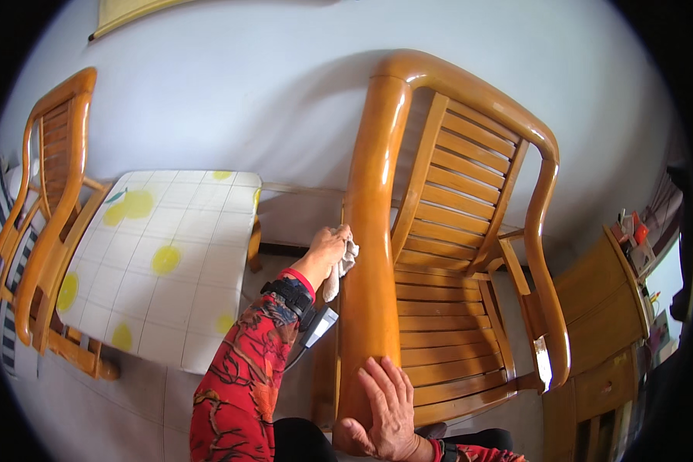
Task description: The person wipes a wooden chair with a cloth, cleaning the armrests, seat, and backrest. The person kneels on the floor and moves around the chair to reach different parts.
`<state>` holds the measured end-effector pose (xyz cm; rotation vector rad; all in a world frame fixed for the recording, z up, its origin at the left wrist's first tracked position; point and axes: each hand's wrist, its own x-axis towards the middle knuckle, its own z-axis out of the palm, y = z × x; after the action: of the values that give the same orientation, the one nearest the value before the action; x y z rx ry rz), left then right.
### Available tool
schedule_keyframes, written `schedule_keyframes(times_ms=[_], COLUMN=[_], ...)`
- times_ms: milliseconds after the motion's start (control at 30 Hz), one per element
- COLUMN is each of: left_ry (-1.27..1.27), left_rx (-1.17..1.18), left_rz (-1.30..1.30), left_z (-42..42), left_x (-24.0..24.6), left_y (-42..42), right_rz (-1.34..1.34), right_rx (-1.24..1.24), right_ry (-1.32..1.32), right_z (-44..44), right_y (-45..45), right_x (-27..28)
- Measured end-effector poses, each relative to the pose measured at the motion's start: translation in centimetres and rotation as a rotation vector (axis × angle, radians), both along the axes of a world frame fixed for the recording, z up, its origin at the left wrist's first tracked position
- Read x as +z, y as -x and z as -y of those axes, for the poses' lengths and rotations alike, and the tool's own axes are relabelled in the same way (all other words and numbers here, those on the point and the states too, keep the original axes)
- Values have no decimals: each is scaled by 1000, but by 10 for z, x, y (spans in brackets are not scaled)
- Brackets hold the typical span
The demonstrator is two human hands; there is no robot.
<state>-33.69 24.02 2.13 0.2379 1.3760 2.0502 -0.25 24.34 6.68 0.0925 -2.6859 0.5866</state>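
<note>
A wooden armchair [462,190] with a slatted back and seat stands before me, its thick glossy armrest [369,277] running along its left side. My left hand [330,247] grips a bunched pale cloth [346,260] against the outer side of that armrest. Part of the cloth hangs below the fingers. My right hand [387,410] lies flat on the near end of the armrest, fingers spread, with nothing held. A black strap with a grey device [320,326] and a cable is at my left wrist.
At the left stands a low table under a white checked cloth with lemon prints [161,260]. Beyond it is another wooden chair [58,190] with striped cushions. A wooden cabinet [595,312] bearing small items stands at the right. A pale wall [237,104] runs behind the furniture.
</note>
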Motion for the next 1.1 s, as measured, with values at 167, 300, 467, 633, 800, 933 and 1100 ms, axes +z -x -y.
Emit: schedule_keyframes(times_ms=[167,300,467,633,800,933,1100], left_ry=[15,23,19,91,-114,168,344], left_rx=[107,189,205,319,447,461,367], left_rz=[-74,-177,-267,-528,-765,-776,-732], left_z=[-26,-46,-64,-78,-96,-100,-83], left_x=[9,19,31,60,109,111,58], left_y=[45,78,116,148,167,162,146], right_rz=[-55,-11,43,35,71,38,9], right_rx=[32,34,29,33,18,25,28], right_ry=[26,63,99,122,132,136,127], right_z=[-3,-6,-10,-11,-11,-11,-10], right_y=[-1,1,0,2,0,-1,0], right_x=[9,7,5,3,3,3,0])
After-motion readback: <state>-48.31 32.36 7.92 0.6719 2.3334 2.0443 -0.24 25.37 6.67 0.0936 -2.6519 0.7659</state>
